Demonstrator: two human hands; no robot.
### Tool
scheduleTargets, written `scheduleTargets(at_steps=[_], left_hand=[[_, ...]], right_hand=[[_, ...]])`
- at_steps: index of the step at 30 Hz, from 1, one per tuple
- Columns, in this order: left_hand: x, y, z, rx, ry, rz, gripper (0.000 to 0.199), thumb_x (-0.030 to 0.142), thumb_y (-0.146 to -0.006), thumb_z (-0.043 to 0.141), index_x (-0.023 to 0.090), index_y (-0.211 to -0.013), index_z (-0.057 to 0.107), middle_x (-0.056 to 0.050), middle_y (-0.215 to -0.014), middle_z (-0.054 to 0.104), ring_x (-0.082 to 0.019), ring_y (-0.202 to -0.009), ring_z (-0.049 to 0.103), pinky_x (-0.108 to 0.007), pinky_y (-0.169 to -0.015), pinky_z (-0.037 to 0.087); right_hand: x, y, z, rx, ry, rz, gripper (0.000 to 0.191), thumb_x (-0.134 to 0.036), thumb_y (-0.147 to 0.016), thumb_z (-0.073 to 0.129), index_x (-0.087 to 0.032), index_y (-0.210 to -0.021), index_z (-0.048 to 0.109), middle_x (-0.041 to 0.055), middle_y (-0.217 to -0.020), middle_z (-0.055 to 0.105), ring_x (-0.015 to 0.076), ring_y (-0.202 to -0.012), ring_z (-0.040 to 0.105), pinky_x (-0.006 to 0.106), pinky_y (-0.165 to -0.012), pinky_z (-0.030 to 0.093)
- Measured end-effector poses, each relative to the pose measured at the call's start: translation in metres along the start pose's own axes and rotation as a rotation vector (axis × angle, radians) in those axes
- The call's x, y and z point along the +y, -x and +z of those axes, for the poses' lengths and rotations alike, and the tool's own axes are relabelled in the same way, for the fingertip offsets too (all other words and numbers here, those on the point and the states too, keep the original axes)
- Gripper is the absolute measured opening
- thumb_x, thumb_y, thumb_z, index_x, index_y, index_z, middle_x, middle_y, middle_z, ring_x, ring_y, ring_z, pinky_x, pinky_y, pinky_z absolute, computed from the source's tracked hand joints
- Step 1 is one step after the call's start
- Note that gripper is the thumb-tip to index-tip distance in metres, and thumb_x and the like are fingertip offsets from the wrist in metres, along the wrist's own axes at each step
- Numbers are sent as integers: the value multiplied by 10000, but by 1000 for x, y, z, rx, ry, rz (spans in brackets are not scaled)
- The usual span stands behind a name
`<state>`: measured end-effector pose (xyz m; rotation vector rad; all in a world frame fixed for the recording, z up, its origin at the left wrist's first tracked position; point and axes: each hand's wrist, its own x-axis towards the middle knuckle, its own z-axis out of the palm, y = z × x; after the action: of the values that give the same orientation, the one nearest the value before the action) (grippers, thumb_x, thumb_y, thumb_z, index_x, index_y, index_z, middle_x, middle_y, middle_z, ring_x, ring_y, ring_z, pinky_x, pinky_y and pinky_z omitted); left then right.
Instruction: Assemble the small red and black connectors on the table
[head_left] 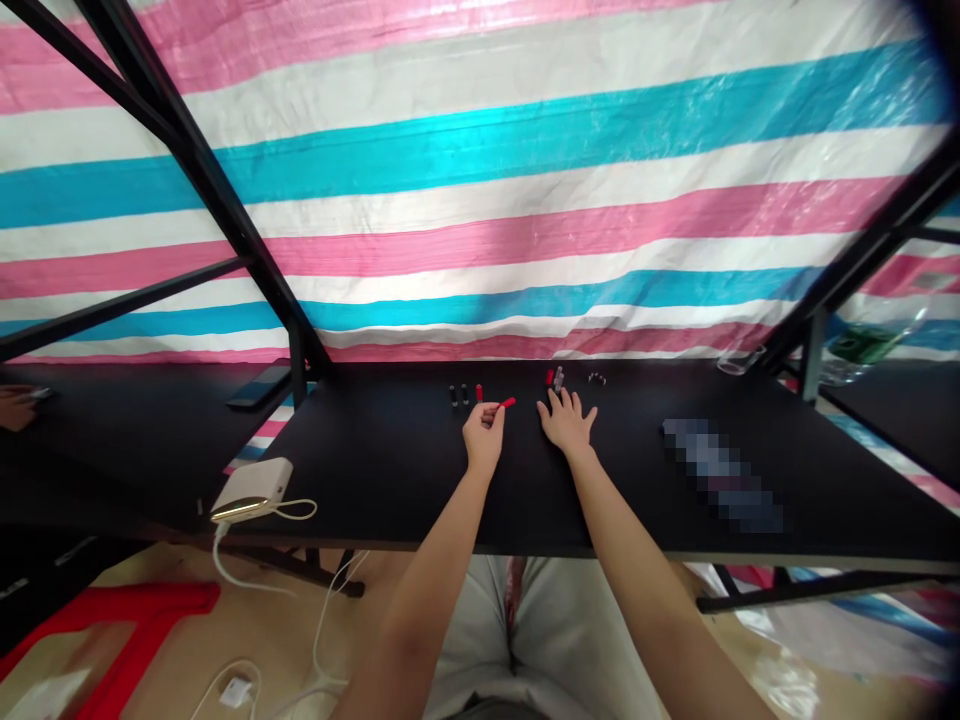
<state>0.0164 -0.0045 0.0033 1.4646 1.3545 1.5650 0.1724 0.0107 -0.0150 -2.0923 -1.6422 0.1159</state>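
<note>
Striped tarpaulin (450,145) backs a black tabletop (375,460) where the left hand (482,436) pinches a small red cylinder (509,402) near black cylinders (464,394); the right hand (568,427) spreads, fingers apart, by clear pieces (559,376). Light, steady fingertip pressure would probably control so slim an object best.

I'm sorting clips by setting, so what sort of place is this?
Probably a makeshift workstation, perhaps indoors: striped plastic sheeting forms a backdrop behind a plain black desk, framed by black metal bars, with a corded white box near the desk's left edge.
</note>
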Motion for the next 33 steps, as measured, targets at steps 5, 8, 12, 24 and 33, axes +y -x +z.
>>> scheduleTargets(at_steps=[5, 8, 12, 24, 33], left_hand=[[-2, 1, -2, 8, 28, 2, 226, 360, -728, 555, 155, -819, 586, -34, -733, 601, -106, -634, 548, -239, -628, 454], [-5, 1, -1, 11, 45, 2, 229, 363, -726, 557, 152, -813, 581, -33, -732, 599, -105, -639, 549, -244, -645, 458], [-8, 0, -1, 22, 80, -25, 232, 360, -727, 558, 148, -821, 575, -38, -740, 602, -103, -640, 550, -242, -646, 459], [-11, 0, -4, 37, 123, -49, 242, 362, -746, 534, 156, -872, 556, -50, -807, 606, -110, -689, 571, -255, -683, 465], [-10, 0, -6, 41, 124, -36, 239, 357, -757, 522, 155, -880, 551, -49, -803, 599, -107, -682, 568, -256, -679, 468]], right_hand=[[-1, -1, -1, -8, -2, 5, 525, -494, -857, 241, -225, -1281, 392, 132, -1341, 340, 308, -1257, 215, 649, -927, 83], [-2, 2, -1, 15, 2, -9, 509, -484, -859, 251, -221, -1266, 405, 131, -1309, 379, 300, -1241, 244, 644, -919, 110], [-5, 10, -6, 171, -44, -82, 409, -433, -858, 323, -209, -1153, 496, 124, -1199, 489, 269, -1136, 373, 597, -923, 138], [-17, 23, -12, 234, -345, -414, 255, -291, -842, 390, -188, -1027, 531, 58, -903, 635, 156, -780, 573, 311, -798, 311], [-19, 26, -14, 168, -313, -467, 322, -256, -846, 393, -202, -1148, 493, 62, -937, 646, 164, -828, 568, 306, -776, 322]])
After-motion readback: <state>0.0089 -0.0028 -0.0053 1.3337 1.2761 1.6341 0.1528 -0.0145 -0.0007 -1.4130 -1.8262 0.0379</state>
